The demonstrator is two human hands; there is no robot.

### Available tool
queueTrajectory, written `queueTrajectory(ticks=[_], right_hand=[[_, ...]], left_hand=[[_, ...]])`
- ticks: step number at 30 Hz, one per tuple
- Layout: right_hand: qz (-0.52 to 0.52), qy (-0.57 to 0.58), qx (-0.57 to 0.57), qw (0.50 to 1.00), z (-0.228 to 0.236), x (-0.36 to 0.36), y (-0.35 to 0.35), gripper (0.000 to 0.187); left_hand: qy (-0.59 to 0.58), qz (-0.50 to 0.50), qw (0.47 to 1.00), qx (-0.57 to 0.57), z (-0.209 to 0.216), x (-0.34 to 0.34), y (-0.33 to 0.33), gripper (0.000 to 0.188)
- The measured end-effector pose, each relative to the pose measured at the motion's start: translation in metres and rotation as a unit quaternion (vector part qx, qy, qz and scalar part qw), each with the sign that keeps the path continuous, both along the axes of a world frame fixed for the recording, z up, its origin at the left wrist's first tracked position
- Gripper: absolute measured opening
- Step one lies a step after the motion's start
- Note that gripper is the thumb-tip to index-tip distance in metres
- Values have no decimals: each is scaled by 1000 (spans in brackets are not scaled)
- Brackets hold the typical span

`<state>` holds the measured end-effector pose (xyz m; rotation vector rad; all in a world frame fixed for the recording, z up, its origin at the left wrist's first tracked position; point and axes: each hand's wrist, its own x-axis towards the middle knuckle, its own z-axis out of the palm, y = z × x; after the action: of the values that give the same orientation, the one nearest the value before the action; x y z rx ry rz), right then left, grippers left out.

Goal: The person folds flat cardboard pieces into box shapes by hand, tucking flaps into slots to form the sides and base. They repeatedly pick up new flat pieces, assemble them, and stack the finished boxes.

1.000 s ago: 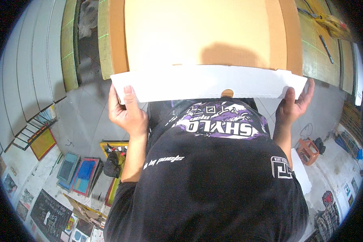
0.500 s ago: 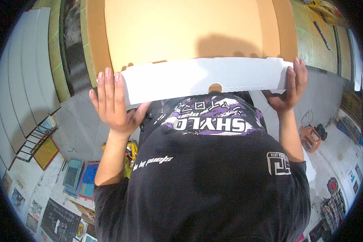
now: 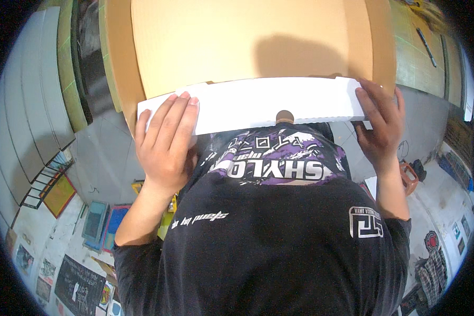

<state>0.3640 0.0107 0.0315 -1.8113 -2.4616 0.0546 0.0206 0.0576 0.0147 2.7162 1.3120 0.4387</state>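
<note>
Long white cardboard flap (image 3: 247,102) is at near edge of broad tan cardboard sheet (image 3: 210,42). Left hand (image 3: 166,139): fingers laid on one end, thumb hidden, can't tell if gripping. Right hand (image 3: 382,124): pinching other end. Wide hold likely keeps it level.

We take this for a workshop. We see a greenish worktop (image 3: 416,66) with a pen (image 3: 426,46) on it beside the big cardboard (image 3: 205,47), a yellow framed panel (image 3: 59,196) and blue ones (image 3: 95,224) near a smudged white wall (image 3: 55,237), a blackboard (image 3: 79,287), stuck-up pictures (image 3: 24,259) and a plastic stool (image 3: 410,178).
</note>
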Motion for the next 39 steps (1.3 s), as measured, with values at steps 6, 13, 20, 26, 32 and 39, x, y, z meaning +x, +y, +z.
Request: queueTrajectory(ticks=[6, 13, 20, 26, 32, 39], right_hand=[[48, 95, 6, 994, 0, -11, 6, 42], [20, 143, -110, 983, 13, -13, 14, 38], [30, 167, -171, 971, 17, -9, 21, 36], [25, 234, -195, 952, 28, -2, 27, 38], [-255, 385, 42, 886, 6, 27, 31, 47], [-274, 474, -26, 837, -19, 18, 21, 58]], left_hand=[[-53, -32, 996, -66, 0, 1, 3, 42], [-23, -44, 985, -167, 21, 8, 17, 34], [0, -50, 967, -249, 29, 12, 26, 34], [-97, -72, 946, -301, 34, 6, 32, 38], [-283, 258, 915, -126, 9, -33, 52, 50], [-480, 263, 768, -334, -10, -33, 36, 49]])
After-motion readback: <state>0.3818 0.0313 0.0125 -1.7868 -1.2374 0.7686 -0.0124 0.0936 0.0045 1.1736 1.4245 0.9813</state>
